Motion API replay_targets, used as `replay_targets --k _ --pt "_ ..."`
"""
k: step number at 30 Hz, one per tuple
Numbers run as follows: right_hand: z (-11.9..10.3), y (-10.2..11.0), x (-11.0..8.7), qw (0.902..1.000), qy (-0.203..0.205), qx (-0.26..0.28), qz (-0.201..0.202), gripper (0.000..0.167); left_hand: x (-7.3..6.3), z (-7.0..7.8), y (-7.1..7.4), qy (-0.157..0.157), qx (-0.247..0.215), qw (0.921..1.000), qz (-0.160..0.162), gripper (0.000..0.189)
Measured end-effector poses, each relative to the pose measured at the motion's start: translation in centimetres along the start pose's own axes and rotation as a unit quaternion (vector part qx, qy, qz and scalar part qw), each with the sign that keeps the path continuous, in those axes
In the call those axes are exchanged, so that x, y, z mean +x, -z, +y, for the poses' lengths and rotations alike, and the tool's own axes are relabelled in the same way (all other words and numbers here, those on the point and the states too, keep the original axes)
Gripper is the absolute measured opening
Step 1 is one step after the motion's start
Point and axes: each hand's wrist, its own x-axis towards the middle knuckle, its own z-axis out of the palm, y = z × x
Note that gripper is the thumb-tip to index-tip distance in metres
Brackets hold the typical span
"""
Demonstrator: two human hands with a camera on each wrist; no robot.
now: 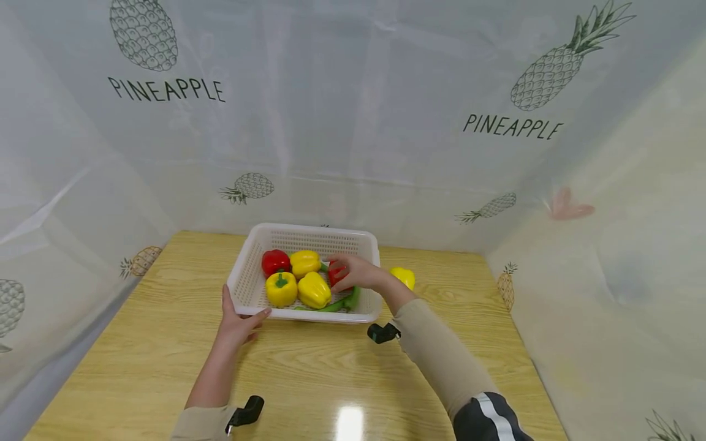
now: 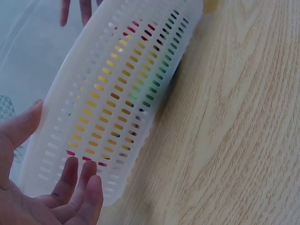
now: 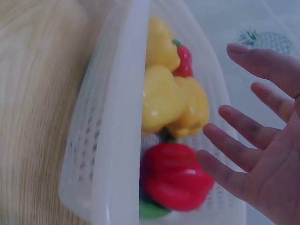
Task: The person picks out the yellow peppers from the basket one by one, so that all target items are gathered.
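A white perforated plastic basket sits at the back of the table. My left hand grips its near left corner, its digits against the rim and outer wall. Inside lie a red bell pepper on the left, a yellow bell pepper with a green stem, and two more yellow ones. A second red bell pepper is toward the right end, beside long green peppers. Over that red pepper is my right hand, fingers spread in the right wrist view, partly covering it in the head view.
Another yellow bell pepper lies on the wooden table, just right of the basket and partly behind my right forearm. A pale sheet printed with pineapples hangs behind the table and along both sides.
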Motion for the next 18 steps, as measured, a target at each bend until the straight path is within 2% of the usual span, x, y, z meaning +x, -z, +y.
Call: replay_targets --k 9,18 --pt "-1.2 -2.0 2.1 0.9993 0.011 0.008 -0.035 0.075 -0.2 0.2 -0.1 0.004 0.001 1.0 0.006 0.122" --pt "-1.5 -4.1 3.9 0.9992 0.01 0.015 -0.036 0.072 -0.2 0.0 -0.1 -0.001 -0.004 1.0 0.009 0.123"
